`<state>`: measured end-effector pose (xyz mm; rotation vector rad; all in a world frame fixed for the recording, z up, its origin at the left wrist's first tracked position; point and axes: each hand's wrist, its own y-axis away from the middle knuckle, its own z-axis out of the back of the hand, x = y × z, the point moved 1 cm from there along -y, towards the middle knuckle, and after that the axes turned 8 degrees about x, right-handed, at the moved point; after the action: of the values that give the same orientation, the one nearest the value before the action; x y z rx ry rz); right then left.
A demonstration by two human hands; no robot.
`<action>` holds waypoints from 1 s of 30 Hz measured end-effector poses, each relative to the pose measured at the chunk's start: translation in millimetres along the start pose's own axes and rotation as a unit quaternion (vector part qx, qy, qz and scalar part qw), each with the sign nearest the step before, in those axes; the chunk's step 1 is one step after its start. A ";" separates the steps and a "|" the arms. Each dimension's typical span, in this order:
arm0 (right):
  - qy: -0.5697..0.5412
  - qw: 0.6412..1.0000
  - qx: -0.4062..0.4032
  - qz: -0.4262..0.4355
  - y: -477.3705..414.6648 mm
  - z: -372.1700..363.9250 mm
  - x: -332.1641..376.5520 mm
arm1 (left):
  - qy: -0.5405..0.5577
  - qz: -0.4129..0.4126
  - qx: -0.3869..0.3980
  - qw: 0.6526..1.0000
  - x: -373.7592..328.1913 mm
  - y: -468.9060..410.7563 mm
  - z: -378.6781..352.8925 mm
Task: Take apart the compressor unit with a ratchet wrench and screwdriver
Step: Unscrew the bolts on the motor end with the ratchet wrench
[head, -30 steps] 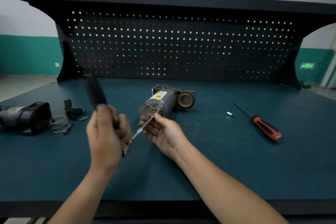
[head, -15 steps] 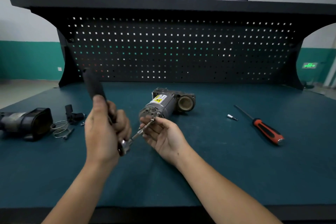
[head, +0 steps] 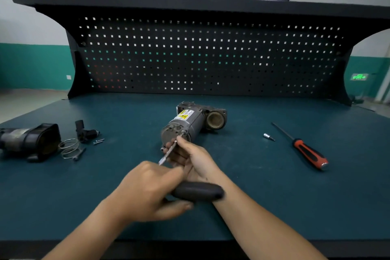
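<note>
Compressor unit (head: 190, 124): grey metal cylinder, yellow warning label, round open port at far-right end. Lies on side mid-table, toward back edge.
One ratchet wrench (head: 198, 193): matte black rounded handle, thin steel shaft running up to cylinder's near end face.
My left hand (head: 147, 192): wrapped round handle, knuckles up, handle pointing right across my right wrist.
My right hand (head: 190, 158): fingers curled, pinching shaft by end face.
One screwdriver (head: 306, 150): red-black grip, slim dark blade, toward right edge. One small steel bit (head: 268, 137) just beside it.
Left edge: one black housing (head: 31, 141), one wire coil (head: 69, 148).
</note>
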<state>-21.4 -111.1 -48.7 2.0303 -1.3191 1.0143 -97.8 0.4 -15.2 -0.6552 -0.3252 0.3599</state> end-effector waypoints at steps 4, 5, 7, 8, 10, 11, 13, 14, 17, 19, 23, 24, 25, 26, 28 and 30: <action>-0.007 0.999 0.019 -0.027 0.4 1.5 2.2 | 0.355 0.262 -0.304 0.844 -3.8 2.4 3.4; -0.013 0.999 0.026 -0.034 0.7 1.6 3.1 | 0.438 0.300 -0.356 0.768 -1.6 -0.7 4.0; -0.024 0.998 0.039 -0.040 1.8 0.6 5.5 | 0.486 0.344 -0.407 0.693 5.9 -5.7 5.2; -0.024 0.998 0.043 -0.040 2.2 -0.1 6.5 | 0.493 0.350 -0.416 0.679 8.2 -7.8 8.0; -0.014 0.998 0.044 -0.034 2.2 -1.5 7.2 | 0.465 0.347 -0.410 0.703 10.6 -8.0 12.1; -0.009 0.999 0.043 -0.029 1.6 -1.9 6.9 | 0.433 0.329 -0.387 0.745 8.3 -6.8 12.1; -0.004 0.999 0.040 -0.022 0.8 -1.9 6.6 | 0.273 0.235 -0.275 0.892 1.2 -4.5 12.1; -0.001 0.999 0.038 -0.023 0.4 -1.6 6.7 | 0.155 0.152 -0.199 0.955 -1.2 -3.7 9.3; 0.014 0.999 0.031 -0.029 -0.7 -0.6 5.6 | -0.001 -0.012 -0.038 0.999 0.1 -0.3 1.8; 0.020 0.999 0.030 -0.028 -1.5 0.3 4.9 | 0.010 0.019 -0.064 0.998 2.0 2.0 2.3; -0.012 0.999 0.042 -0.022 -1.1 0.8 5.6 | 0.361 0.323 -0.347 0.803 -3.0 -1.3 5.4; -0.021 0.998 0.047 -0.024 -0.4 0.9 6.7 | 0.448 0.358 -0.405 0.712 0.7 -2.8 4.8; -0.029 0.998 0.053 -0.028 0.2 1.0 7.5 | 0.484 0.385 -0.438 0.652 5.7 -3.1 4.7; -0.034 0.997 0.060 -0.031 0.7 0.7 8.3 | 0.488 0.409 -0.462 0.618 10.4 -1.4 4.3; -0.033 0.997 0.067 -0.037 1.6 -0.6 7.7 | 0.497 0.434 -0.495 0.566 16.2 2.5 4.8; -0.023 0.996 0.070 -0.040 2.0 -1.0 6.6 | 0.497 0.441 -0.507 0.549 16.4 6.6 2.4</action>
<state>-21.8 -114.6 -42.7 2.2045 -1.2097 1.0565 -85.7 13.4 -14.7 -2.0706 1.0957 0.6821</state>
